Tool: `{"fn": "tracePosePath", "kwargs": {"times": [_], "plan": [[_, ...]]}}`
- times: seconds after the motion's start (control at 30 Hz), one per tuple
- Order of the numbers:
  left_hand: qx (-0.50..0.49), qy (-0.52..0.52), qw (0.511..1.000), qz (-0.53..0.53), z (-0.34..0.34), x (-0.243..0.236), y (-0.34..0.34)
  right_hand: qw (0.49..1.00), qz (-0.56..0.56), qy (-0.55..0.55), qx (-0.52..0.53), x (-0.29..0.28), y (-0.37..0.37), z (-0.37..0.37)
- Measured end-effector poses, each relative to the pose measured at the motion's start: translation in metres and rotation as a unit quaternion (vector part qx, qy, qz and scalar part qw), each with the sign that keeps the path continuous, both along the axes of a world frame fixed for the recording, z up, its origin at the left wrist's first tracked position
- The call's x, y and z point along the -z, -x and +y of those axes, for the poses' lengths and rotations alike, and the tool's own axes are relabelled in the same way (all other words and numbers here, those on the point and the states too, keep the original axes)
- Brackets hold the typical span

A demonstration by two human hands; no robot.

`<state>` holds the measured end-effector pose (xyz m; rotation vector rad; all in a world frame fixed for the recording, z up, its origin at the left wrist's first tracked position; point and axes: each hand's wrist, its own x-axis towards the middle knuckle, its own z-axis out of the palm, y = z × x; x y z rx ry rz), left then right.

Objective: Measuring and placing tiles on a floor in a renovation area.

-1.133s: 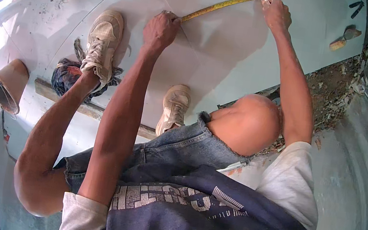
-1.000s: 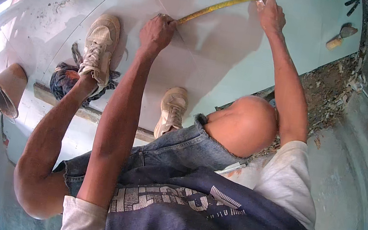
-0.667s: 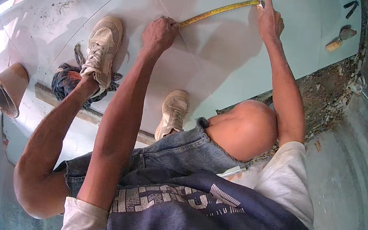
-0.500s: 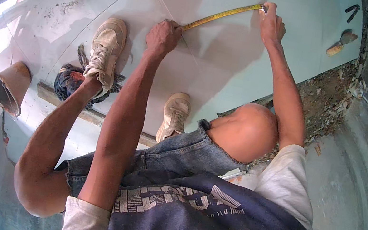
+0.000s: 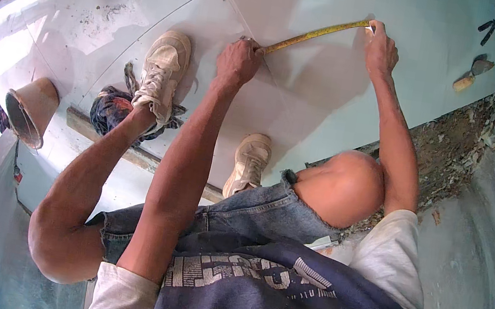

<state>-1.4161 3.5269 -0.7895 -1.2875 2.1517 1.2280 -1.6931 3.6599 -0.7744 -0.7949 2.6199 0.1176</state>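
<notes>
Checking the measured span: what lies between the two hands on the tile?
In the head view, only the yellow tape measure blade spans from left hand to right hand, over bare tile.

the floor tiles look smooth and faintly glossy, pale, dusted with grit in places. the tape measure is a thin yellow strip with a slight sheen. the shoes look like worn, matt leather or canvas. the shorts are frayed denim. the bare ground strip is rough, crumbly rubble. the bucket looks like matt plastic.
</notes>
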Motion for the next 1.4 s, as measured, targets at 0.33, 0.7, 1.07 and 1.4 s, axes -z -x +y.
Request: {"fn": "tracePosePath", "kwargs": {"times": [0.33, 0.7, 1.07, 1.4], "plan": [[-0.011, -0.007, 0.997, 0.078, -0.008, 0.006, -0.024, 1.0, 0.007, 0.007, -0.005, 0.003, 0.0, 0.001], [-0.045, -0.061, 0.997, 0.02, -0.017, -0.009, -0.041, 1.0, 0.005, 0.026, -0.004, 0.004, 0.002, 0.002], [0.008, -0.069, 0.997, 0.032, -0.017, -0.004, -0.055, 1.0, 0.018, 0.012, 0.006, 0.007, 0.002, 0.003], [0.018, -0.005, 1.0, 0.011, -0.008, 0.001, -0.053, 1.0, 0.006, 0.006, 0.01, 0.001, 0.0, 0.002]]}}
